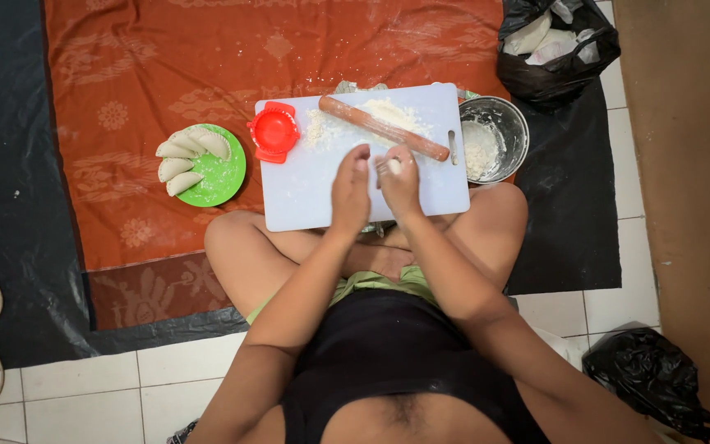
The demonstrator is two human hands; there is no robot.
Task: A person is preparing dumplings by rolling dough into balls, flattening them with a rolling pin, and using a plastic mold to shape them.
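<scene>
1. Person sits cross-legged on a white tile floor [84, 386], with a black plastic sheet [10, 164] spread out and an orange patterned cloth [149, 49] on top of it.
2. A white cutting board [306, 197] rests at the cloth's near edge, over the knees.
3. Both hands hover over the board's near edge: left hand [350, 191] and right hand [399, 182] pressed together around a small piece of dough [393, 166], fingers curled on it.
4. A wooden rolling pin [383, 128] lies in flour along the board's far edge; a red dumpling press [274, 131] overlaps its far left corner.
5. A green plate [225, 174] of folded dumplings [184, 158] sits on the cloth, left of the board.
6. A steel bowl [496, 138] touches the board's right edge; a black bag [556, 45] sits beyond.
</scene>
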